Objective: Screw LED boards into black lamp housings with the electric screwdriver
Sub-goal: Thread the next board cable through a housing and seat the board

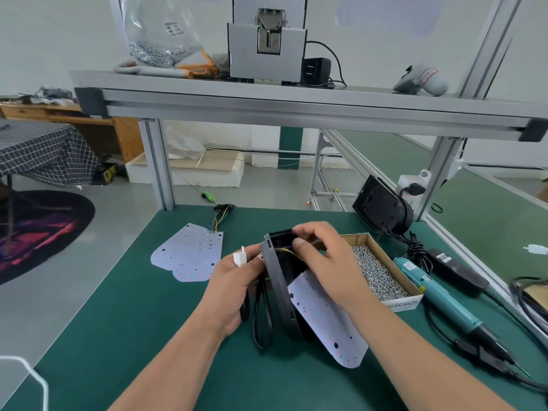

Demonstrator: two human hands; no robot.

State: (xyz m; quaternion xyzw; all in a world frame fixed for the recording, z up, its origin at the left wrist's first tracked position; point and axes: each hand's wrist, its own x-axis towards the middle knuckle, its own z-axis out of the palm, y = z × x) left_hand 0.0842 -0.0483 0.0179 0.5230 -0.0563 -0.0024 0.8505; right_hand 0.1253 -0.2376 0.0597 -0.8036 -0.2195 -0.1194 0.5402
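Right hand point(326, 256) pinches black housing point(277, 283) rim, left hand point(234, 286) grips its side; tuck wires point(289, 251) beneath thumb flat before seating LED board point(326, 324) under palm.

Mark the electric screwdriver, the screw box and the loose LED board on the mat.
electric screwdriver point(439, 295): head view, teal body.
screw box point(404, 303): head view, front wall.
loose LED board point(189, 255): head view, board centre.
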